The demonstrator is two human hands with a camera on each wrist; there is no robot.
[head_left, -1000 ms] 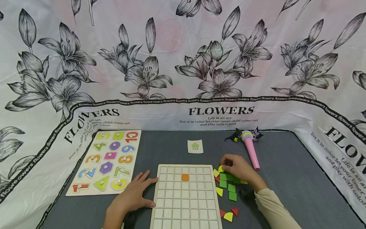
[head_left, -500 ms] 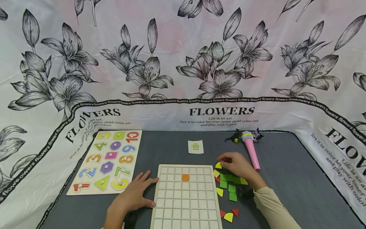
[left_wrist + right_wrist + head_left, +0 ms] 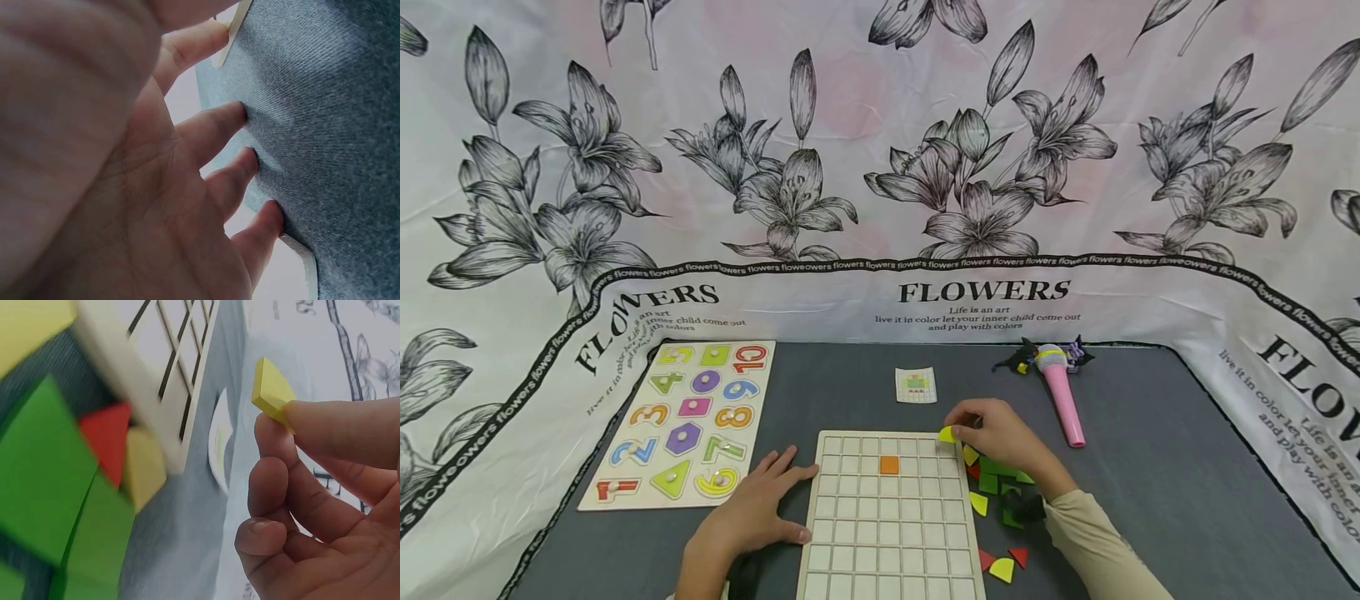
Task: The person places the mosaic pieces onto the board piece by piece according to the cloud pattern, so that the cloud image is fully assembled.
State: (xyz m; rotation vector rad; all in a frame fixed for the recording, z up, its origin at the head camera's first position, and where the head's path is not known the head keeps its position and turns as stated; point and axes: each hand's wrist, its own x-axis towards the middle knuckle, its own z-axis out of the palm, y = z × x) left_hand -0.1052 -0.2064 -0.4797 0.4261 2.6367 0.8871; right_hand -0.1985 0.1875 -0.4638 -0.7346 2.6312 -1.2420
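Observation:
My right hand [image 3: 1000,433] pinches a yellow quarter-round tile [image 3: 272,390] between thumb and forefinger, over the far right corner of the wooden grid board [image 3: 880,533]. In the right wrist view the tile is raised above the table, its flat edge showing. A single orange square tile [image 3: 889,465] sits in a cell of the board's second row. My left hand [image 3: 752,508] rests with fingers spread at the board's left edge; its thumb and forefinger touch that edge, and the other fingertips press the dark cloth in the left wrist view.
Green tiles [image 3: 989,483], red triangles [image 3: 1018,557] and yellow quarter-rounds [image 3: 1002,570] lie right of the board. A small pattern card [image 3: 916,386] lies beyond it. A number puzzle board [image 3: 647,425] is at left, a pink toy microphone [image 3: 1063,400] at back right.
My right hand has picked the yellow quarter-round tile from the pile and carried it left, to the board's far right corner. My left hand has stayed in place.

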